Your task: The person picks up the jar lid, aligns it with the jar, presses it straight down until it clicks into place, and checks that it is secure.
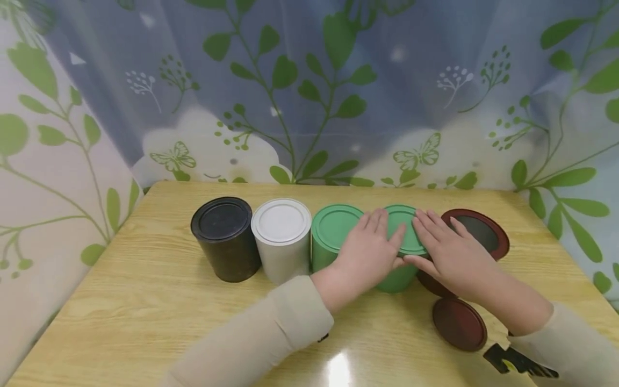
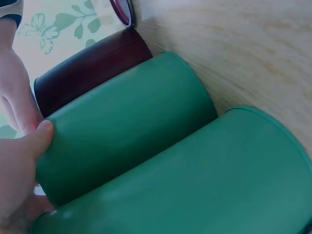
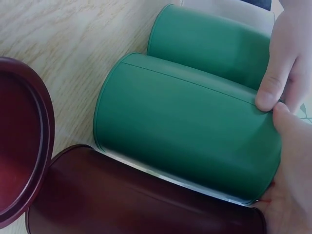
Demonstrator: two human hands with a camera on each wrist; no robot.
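Note:
Both hands are at the lid (image 1: 406, 228) of the right-hand green can (image 1: 396, 279). From the left, my left hand (image 1: 365, 250) rests over it with fingers straight, its thumb at the front rim. My right hand (image 1: 452, 250) lies across the lid's right side, fingers extended, and its thumb meets the rim near the left thumb. In the right wrist view, the thumbs (image 3: 267, 99) almost meet at the top edge of the green can (image 3: 190, 126). Beside it on the left stands another lidded green can (image 1: 333, 228), partly covered by the left hand.
A black can (image 1: 227, 252) and a white can (image 1: 282, 258), both lidded, stand left in the row. At the right end is a dark red can (image 1: 500, 244) with its top uncovered. A dark red lid (image 1: 459, 324) leans or lies before it on the wooden table (image 1: 145, 301).

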